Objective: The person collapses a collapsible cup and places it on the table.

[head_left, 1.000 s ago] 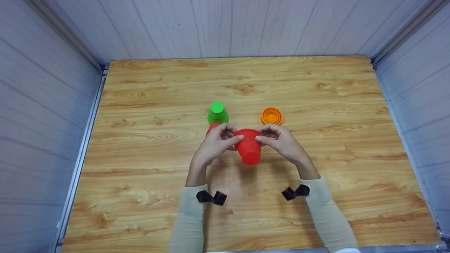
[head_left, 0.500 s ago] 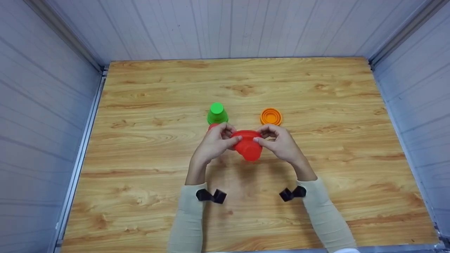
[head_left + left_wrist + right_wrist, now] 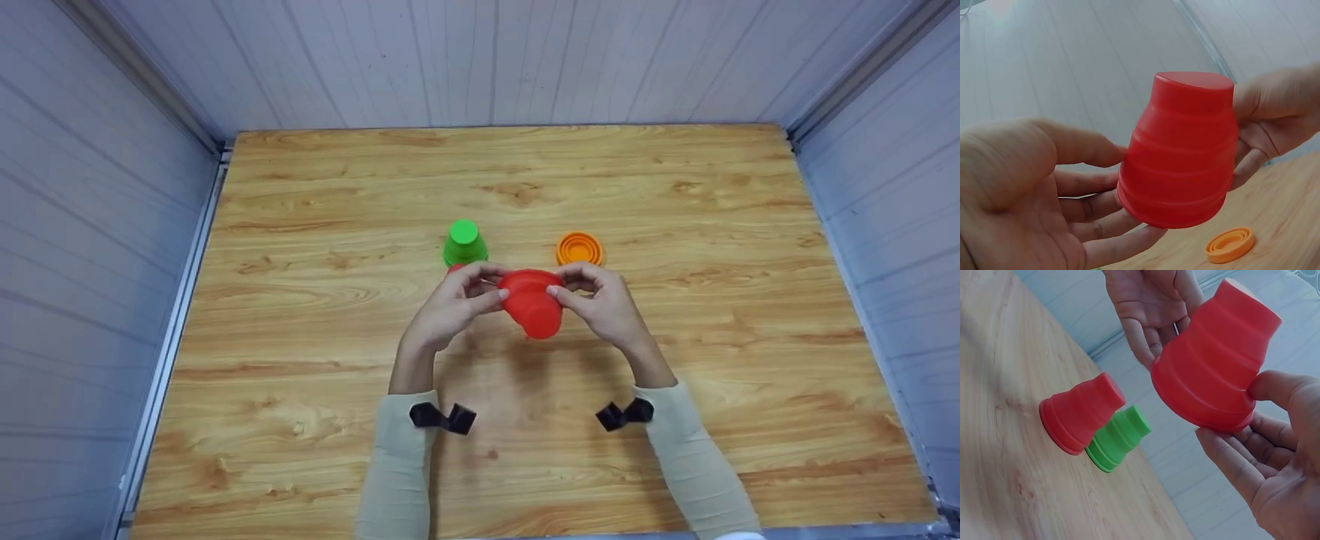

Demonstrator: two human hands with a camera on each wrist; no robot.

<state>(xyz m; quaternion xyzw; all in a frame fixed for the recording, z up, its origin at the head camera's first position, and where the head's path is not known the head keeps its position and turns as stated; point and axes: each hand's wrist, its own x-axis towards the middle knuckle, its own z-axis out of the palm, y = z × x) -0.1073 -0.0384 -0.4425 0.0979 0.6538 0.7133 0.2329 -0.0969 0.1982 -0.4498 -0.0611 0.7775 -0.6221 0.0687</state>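
Observation:
Between my two hands is a red collapsible cup [image 3: 540, 311], raised above the table with its wide rim away from me and its closed base toward me. My left hand [image 3: 452, 304] holds its left side near the rim, thumb on the wall and fingers under the edge. On the opposite side my right hand [image 3: 606, 306] pinches the wall between thumb and fingers. The cup's ringed wall [image 3: 1179, 152] is extended in the left wrist view. A second red cup [image 3: 1081, 413] stands rim-down on the table, mostly hidden by my left hand in the head view.
Just beyond the second red cup, a green collapsible cup [image 3: 464, 241] stands rim-down. To its right an orange collapsible cup [image 3: 580, 247] lies folded flat in rings. The wooden table [image 3: 315, 420] is bounded by pale panel walls [image 3: 480, 60] at the back and sides.
The red cup in my hands has tilted, its base shifting slightly up and right in the head view. My left thumb has slid toward the cup's left edge; both hands remain at its sides.

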